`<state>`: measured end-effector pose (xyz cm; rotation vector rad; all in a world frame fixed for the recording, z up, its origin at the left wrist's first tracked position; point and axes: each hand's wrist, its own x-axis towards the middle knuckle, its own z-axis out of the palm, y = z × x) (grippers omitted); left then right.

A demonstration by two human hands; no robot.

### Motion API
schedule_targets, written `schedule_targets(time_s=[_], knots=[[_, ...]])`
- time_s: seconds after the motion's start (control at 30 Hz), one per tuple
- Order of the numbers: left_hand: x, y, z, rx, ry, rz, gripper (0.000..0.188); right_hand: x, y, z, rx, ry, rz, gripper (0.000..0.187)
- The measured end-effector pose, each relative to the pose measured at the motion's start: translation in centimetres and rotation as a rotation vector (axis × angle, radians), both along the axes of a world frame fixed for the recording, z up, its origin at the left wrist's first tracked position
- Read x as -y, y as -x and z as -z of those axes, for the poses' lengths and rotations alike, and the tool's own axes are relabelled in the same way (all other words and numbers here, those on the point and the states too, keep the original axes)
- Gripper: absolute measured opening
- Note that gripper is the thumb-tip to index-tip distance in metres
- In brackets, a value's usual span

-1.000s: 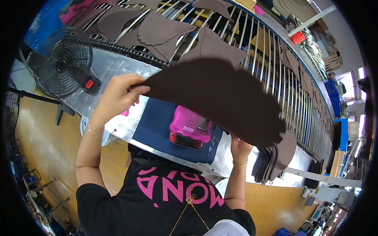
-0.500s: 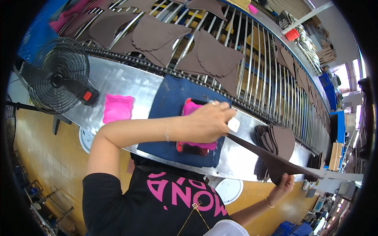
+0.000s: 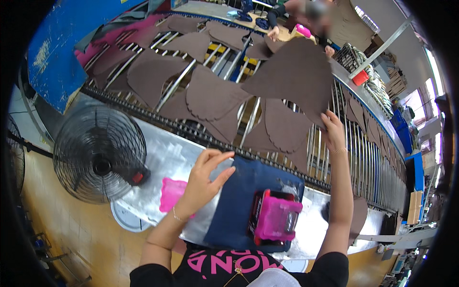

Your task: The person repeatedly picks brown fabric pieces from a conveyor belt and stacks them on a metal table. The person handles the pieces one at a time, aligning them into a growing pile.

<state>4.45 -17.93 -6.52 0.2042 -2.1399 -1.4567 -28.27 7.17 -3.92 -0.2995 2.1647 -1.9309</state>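
Note:
My right hand (image 3: 336, 131) pinches the lower right edge of a dark brown, curved sheet piece (image 3: 296, 71), held over the metal-rod conveyor (image 3: 176, 86). Fingers apart and holding nothing, my left hand (image 3: 205, 182) hovers near the conveyor's close edge, beside the blue mat (image 3: 232, 201). On that mat sits a red and black box with a bright pink tray-like cover (image 3: 279, 217). A pink scalloped pad (image 3: 171, 191) lies partly behind my left wrist. Several brown pieces with scalloped edges (image 3: 213, 95) rest on the rods, some overlapping.
A black fan (image 3: 100, 162) stands at the left end of the metal bench. Partly hidden by my right arm, more brown pieces (image 3: 361, 217) lie on the bench. Across the conveyor, a co-worker's hand (image 3: 273, 33) shows by a table. A blue panel (image 3: 62, 52) rises at far left.
The brown piece has gone from the bench at right to above the conveyor, carried by my right hand. My left hand has let go of it and moved left. The view has shifted too.

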Motion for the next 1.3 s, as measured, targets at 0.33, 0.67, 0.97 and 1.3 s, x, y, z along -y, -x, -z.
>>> schedule_targets(time_s=[0.33,0.67,0.97,1.3], knots=[[3.7,-0.1,3.5,0.164,-0.195,-0.092,0.031,23.6,17.5,13.3,0.058,-0.098,0.076,0.036],[3.4,0.6,4.4,0.137,-0.287,0.104,0.03,21.5,30.6,21.8,-0.231,-0.365,0.182,0.04],[3.3,0.2,4.1,0.156,-0.237,-0.031,0.031,22.5,18.1,12.8,-0.353,-0.867,0.141,0.041],[1.3,0.1,3.0,0.053,-0.117,-0.071,0.025,-10.9,-1.0,-1.5,-0.812,-1.134,0.195,0.029]])
